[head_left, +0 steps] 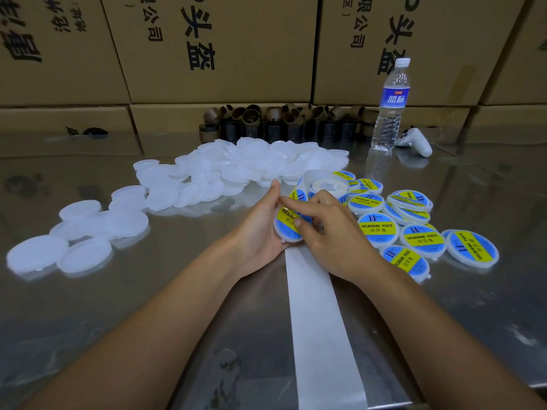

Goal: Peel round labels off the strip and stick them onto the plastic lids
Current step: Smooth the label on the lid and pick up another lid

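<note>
Left: unlabelled plastic lids (80, 232) heaped and scattered on the steel table (177, 261), awaiting labels. Centre, step in hand: apparently seating a round label on one lid. Best done by bracing the lid from the left, keeping the label centred inside the rim, then rubbing outward from the middle to the edge so as to trap no bubble or crease; no lifting and re-sticking, for fear of weakening the adhesive. Left hand (260, 229) cupped under and around the held lid (281, 230), fingers curled behind it and mostly hidden, left thumb (274, 189) raised along the upper rim. Lid tilted toward the camera, clear of the table, its blue-and-yellow label (286, 216) already largely down. Right hand (328, 232) half open, with forefinger (296, 204) stretched flat across the top of the label, right thumb (299, 222) pressing near the yellow band, remaining fingers loosely bent and gripping nothing visible. Impossible to tell whether any label edge sits lifted beneath them. Below the hands, bare white backing strip (316, 315) trailing toward the viewer; just beyond them, the label roll (325, 184). Right: finished lids (414, 232) lying overlapped, labels up. Farther back, a water bottle (390, 105) standing upright.
</note>
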Motion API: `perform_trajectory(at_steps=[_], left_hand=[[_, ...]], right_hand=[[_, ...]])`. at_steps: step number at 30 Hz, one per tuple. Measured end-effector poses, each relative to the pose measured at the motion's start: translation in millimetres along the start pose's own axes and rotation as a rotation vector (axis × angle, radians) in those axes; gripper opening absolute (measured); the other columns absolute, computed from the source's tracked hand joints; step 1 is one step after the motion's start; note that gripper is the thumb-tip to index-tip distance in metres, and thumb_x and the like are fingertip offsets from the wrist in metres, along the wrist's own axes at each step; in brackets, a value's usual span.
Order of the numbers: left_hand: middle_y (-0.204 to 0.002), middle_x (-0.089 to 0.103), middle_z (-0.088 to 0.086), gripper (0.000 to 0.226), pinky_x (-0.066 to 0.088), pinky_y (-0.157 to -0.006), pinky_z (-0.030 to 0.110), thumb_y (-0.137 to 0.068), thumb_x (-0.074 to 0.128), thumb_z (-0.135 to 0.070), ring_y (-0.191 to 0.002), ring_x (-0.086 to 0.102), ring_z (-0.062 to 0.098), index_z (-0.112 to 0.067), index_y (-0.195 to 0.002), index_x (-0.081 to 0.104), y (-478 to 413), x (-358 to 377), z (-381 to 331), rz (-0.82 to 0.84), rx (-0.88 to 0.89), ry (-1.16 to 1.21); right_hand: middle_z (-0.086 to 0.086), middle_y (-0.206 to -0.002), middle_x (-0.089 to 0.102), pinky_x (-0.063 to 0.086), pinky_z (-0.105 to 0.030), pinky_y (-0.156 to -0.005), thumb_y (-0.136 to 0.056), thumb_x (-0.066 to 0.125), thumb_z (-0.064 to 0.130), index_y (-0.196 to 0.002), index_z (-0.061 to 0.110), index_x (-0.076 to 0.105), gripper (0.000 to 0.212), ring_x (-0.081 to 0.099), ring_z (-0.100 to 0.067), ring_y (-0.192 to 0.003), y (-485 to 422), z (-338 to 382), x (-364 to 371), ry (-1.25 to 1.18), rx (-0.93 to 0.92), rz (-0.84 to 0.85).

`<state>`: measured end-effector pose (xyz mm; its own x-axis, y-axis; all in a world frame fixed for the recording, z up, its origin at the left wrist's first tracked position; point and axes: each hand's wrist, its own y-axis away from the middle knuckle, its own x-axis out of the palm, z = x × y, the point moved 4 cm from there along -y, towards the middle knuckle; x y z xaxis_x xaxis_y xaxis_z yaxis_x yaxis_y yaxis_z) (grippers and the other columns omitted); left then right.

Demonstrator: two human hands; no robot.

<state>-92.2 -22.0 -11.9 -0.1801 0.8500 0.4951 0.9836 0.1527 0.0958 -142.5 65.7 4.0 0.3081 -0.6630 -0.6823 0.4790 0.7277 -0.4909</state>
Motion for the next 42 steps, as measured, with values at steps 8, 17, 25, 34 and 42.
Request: perform_trajectory(at_steps=[8,17,25,34,42], left_hand=[[-0.127,0.058,0.025,0.042,0.053,-0.088,0.034,-0.103,0.037,-0.022,-0.105,0.062,0.027,0.008,-0.13,0.047,0,-4,-1,-0.125,0.076,-0.07],[-0.113,0.066,0.017,0.03,0.053,-0.086,0.027,-0.102,0.039,-0.015,-0.089,0.067,0.017,0.004,-0.109,0.061,1,-3,0,-0.124,0.132,-0.175],[-0.103,0.068,0.012,0.026,0.052,-0.09,0.035,-0.102,0.039,-0.017,-0.093,0.066,0.022,-0.007,-0.102,0.063,0,-6,0,-0.135,0.142,-0.176],[-0.12,0.065,0.014,0.027,0.05,-0.098,0.038,-0.099,0.045,-0.015,-0.111,0.063,0.025,-0.008,-0.122,0.059,1,-7,0,-0.102,0.145,-0.234],[-0.123,0.063,0.019,0.029,0.053,-0.093,0.034,-0.098,0.047,-0.011,-0.107,0.065,0.023,-0.002,-0.124,0.057,2,-9,-2,-0.115,0.17,-0.22]], right_hand=[[0.005,-0.078,0.046,0.041,-0.023,-0.067,-0.082,0.069,0.011,-0.143,0.034,0.034,0.074,0.045,-0.008,-0.063,-1,-7,-6,-0.161,0.087,-0.143],[0.004,-0.076,0.054,0.035,-0.009,-0.055,-0.086,0.066,0.02,-0.098,0.018,0.067,0.012,0.048,0.0,-0.058,-3,-12,-11,-0.129,0.169,-0.227],[0.008,-0.064,0.052,0.035,-0.013,-0.051,-0.088,0.064,0.025,-0.096,0.021,0.062,0.009,0.047,-0.002,-0.051,-3,-15,-8,-0.195,0.202,-0.243],[0.01,-0.06,0.057,0.035,-0.014,-0.051,-0.092,0.058,0.027,-0.084,0.014,0.066,0.017,0.05,-0.002,-0.054,-4,-20,-9,-0.173,0.239,-0.239],[0.008,-0.052,0.053,0.033,-0.016,-0.052,-0.092,0.057,0.027,-0.087,0.017,0.059,0.012,0.048,-0.002,-0.05,-3,-17,-8,-0.233,0.237,-0.217]])
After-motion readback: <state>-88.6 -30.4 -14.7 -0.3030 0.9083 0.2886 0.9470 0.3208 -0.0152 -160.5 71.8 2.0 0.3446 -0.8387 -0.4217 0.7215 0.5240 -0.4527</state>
